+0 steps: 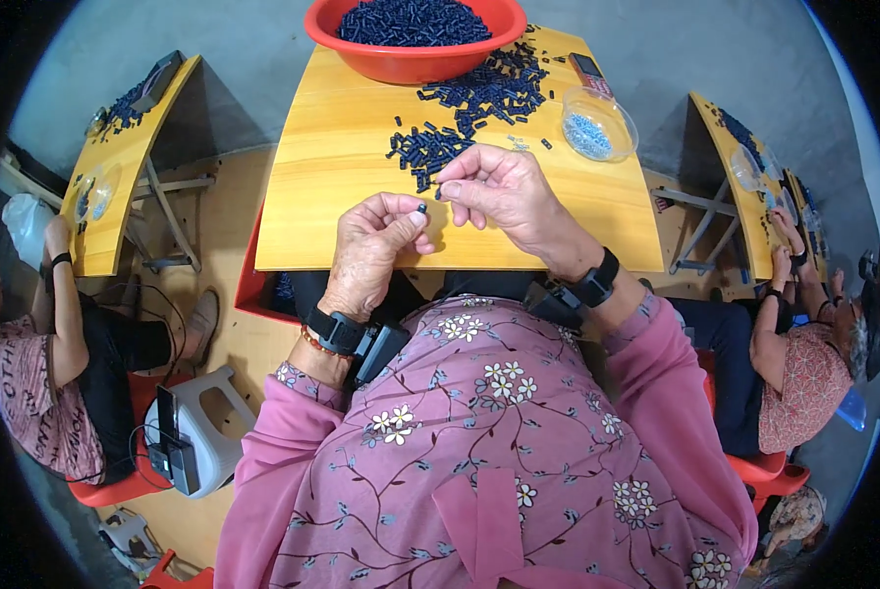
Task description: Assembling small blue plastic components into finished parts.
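Observation:
My left hand [371, 245] is curled shut over the near edge of a small wooden table [332, 128], pinching a small dark tubular piece [421, 208] between thumb and forefinger. My right hand [504, 191] is right beside it, its fingertips pinching something tiny and dark at the tip. Just beyond both hands lies a loose pile of small dark blue tubes [460, 118]. A red bowl [411, 61] heaped with the same tubes stands at the table's far edge. Both wrists wear black bands.
A clear plastic bowl [597, 126] of small pale pieces sits at the table's right, with a small dark device [589, 71] behind it. A person sits at a similar table on the left [126, 147], another on the right [744, 167]. A grey stool [199, 422] stands lower left.

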`<action>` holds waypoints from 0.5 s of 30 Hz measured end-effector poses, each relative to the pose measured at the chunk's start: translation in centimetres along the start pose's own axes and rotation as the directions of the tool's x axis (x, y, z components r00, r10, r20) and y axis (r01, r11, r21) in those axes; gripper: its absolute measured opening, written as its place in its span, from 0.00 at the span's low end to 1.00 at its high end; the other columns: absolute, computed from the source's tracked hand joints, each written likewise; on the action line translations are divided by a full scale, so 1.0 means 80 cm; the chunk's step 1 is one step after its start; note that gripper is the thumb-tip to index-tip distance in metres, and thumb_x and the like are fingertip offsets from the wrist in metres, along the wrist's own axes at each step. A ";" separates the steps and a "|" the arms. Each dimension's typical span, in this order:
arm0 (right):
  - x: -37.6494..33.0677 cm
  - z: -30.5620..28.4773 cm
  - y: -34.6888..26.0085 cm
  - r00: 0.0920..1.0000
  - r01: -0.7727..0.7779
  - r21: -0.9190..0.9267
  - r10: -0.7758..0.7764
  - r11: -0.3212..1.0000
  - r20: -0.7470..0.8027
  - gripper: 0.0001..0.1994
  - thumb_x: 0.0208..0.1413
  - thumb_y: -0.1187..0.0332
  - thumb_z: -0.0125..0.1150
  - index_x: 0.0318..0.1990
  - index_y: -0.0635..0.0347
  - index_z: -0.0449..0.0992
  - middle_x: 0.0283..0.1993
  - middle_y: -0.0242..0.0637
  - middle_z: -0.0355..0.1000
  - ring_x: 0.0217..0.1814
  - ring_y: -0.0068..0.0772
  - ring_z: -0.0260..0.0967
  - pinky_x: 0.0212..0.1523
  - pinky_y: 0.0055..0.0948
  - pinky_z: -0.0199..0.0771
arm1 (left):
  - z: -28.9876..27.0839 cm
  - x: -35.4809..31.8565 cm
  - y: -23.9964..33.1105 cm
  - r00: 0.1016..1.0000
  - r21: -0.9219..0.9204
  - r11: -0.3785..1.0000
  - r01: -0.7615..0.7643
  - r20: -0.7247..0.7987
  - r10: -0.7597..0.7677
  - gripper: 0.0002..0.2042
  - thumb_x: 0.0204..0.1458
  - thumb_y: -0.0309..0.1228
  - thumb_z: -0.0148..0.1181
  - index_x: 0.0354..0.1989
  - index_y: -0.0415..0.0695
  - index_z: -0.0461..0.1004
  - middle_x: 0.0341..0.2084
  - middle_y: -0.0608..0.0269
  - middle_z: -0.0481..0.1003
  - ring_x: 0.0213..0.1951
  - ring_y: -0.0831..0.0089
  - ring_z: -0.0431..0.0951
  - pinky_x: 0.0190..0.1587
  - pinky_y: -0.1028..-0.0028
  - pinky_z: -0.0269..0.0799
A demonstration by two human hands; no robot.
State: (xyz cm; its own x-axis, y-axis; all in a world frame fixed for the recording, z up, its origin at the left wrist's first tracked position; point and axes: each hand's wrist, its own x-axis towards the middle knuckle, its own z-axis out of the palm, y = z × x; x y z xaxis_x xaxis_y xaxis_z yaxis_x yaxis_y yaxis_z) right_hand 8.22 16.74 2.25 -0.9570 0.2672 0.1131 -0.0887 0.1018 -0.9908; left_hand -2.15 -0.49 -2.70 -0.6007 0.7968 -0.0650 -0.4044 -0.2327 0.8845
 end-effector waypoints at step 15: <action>0.002 0.019 0.000 0.999 0.044 -0.030 -0.044 0.999 -0.007 0.04 0.57 0.75 0.61 0.38 0.65 0.76 0.30 0.30 0.74 0.28 0.16 0.72 0.27 0.17 0.72 | 0.002 -0.002 0.003 1.000 -0.010 1.000 -0.006 0.016 0.006 0.06 0.54 0.20 0.60 0.39 0.35 0.74 0.32 0.56 0.79 0.29 0.72 0.78 0.35 0.74 0.78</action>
State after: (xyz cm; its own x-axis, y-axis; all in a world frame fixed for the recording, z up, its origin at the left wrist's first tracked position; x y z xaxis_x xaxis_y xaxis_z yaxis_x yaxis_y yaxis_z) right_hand 7.63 15.33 2.15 -0.9501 0.2696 0.1571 -0.1222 0.1418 -0.9823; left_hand -2.04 -0.55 -2.41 -0.5918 0.8044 -0.0525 -0.4083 -0.2429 0.8799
